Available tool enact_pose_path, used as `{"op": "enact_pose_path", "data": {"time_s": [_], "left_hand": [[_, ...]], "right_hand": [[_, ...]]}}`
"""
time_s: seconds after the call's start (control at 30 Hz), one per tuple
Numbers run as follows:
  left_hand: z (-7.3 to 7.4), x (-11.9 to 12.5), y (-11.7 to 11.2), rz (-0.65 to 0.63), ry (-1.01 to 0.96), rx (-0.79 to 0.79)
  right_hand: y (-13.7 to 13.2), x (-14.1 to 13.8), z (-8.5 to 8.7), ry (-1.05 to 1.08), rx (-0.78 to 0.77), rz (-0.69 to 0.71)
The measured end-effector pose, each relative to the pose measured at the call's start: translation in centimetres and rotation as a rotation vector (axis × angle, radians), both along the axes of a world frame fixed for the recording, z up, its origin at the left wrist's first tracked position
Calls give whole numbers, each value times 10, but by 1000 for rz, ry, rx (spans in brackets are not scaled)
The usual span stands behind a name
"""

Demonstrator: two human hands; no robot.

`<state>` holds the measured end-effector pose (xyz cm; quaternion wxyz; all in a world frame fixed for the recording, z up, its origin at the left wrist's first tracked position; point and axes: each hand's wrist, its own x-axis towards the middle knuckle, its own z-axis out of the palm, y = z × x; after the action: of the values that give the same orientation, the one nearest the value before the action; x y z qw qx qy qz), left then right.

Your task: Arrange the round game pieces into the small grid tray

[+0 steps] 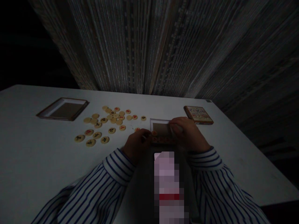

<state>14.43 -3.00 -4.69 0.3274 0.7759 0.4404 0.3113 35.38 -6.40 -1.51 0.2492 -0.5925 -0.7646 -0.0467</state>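
Striped sleeves nearest, right hand with its grip clasping the right side of a small box mid-table, left hand at its left side, grip unclear, round pieces left on the white table.

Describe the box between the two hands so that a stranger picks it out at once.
On the white table, follow the striped sleeves up to the left hand and right hand. Between them is a box, open at the top, with pale inner walls and a brown floor. Unlike the other open box on the left, it shows round pieces inside.
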Motion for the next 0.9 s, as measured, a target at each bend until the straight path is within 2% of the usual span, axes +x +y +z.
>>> {"op": "enact_pose_path", "data": {"time_s": [0.1, 0.2, 0.37, 0.9], "left_hand": [[-1, -1, 0, 0, 7, 3], [-2, -2, 0, 1, 5, 6], [0, -3, -1, 5, 8, -1], [0, -3, -1, -5, 26, 13]], "right_hand": [[0, 0, 1, 43, -4, -128], [0, 1, -1, 42, -84, -245], [0, 2, -4, -4, -198, -357], [1, 1, -6, -49, -317, -338]]}}
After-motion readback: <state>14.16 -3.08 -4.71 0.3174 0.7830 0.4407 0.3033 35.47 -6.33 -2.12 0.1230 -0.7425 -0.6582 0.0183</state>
